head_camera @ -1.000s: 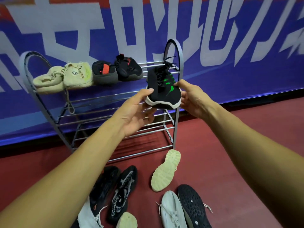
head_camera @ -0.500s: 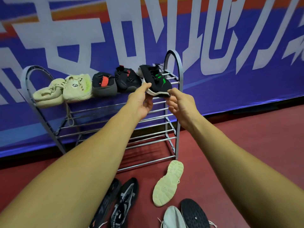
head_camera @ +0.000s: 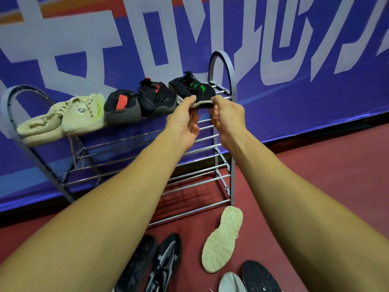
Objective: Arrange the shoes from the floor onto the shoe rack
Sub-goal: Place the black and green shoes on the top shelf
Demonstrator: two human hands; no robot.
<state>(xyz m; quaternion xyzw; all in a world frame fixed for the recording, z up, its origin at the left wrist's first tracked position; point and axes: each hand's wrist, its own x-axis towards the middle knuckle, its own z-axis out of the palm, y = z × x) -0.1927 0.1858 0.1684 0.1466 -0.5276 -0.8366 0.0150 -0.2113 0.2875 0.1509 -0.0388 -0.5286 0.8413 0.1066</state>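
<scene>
A black shoe with green stripes lies on the right end of the top shelf of the grey metal shoe rack. My left hand pinches the white sole edge at its near left. At the near right end of the sole, my right hand pinches with curled fingers. To its left the top shelf holds two black shoes with red marks and two beige shoes. The lower shelves hold no shoes.
On the red floor before the rack lie a beige shoe sole-up, two black patterned shoes, a white shoe and a black sole-up shoe. A blue banner wall stands behind the rack.
Both hands carried the black and green shoe up from in front of the rack onto the right end of the top shelf, where it now lies. They still hold its sole.
</scene>
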